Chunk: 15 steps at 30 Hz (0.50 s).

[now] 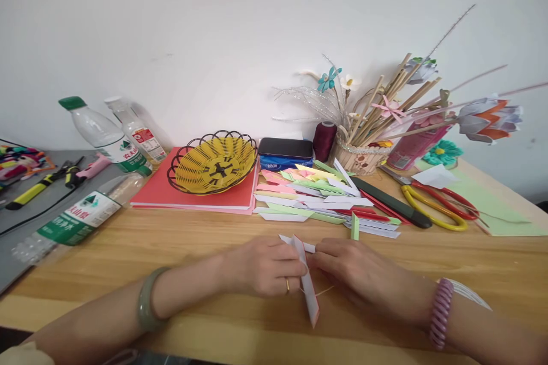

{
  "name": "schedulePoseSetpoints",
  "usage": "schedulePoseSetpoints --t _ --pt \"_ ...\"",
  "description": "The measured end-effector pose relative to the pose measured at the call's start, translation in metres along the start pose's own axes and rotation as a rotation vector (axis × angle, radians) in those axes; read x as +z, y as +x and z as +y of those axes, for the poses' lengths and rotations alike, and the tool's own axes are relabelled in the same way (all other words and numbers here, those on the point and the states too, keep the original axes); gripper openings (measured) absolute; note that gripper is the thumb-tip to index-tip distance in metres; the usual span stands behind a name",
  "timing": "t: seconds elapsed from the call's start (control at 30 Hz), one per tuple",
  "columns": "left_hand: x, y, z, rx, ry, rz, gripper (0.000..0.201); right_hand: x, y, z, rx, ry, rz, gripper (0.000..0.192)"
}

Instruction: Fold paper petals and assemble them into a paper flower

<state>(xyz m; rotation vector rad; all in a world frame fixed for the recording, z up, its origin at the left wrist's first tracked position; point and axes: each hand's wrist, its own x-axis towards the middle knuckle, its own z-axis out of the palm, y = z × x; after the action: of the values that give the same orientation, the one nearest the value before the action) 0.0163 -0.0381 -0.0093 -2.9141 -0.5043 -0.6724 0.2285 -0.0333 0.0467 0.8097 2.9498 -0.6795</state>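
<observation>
While both pinch, left hand (261, 267); right hand (355, 269); creased paper strip (309, 288).

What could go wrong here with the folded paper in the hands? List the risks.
1. The left hand and right hand pinch the folded paper strip near the table edge; it might slip off.
2. A sweeping wrist could scatter the pile of cut strips just behind.
</observation>
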Motion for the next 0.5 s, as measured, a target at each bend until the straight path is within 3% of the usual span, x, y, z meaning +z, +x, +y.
schedulePoseSetpoints --t 0.1,0.23,0.33,0.5 --pt "-0.002 0.001 0.001 0.063 -0.076 0.052 0.015 0.001 -0.001 0.000 -0.041 -0.033 0.001 0.026" --pt "-0.005 0.008 0.002 -0.036 -0.187 0.158 0.011 0.006 0.000 0.001 -0.060 -0.179 -0.005 0.020" --pt "-0.004 0.013 0.003 -0.035 -0.411 0.218 0.013 0.009 0.002 0.003 -0.097 -0.261 0.010 0.019" --pt "-0.005 0.017 0.005 -0.176 -0.756 0.256 0.013 0.007 0.002 0.006 -0.151 -0.230 0.076 0.018"
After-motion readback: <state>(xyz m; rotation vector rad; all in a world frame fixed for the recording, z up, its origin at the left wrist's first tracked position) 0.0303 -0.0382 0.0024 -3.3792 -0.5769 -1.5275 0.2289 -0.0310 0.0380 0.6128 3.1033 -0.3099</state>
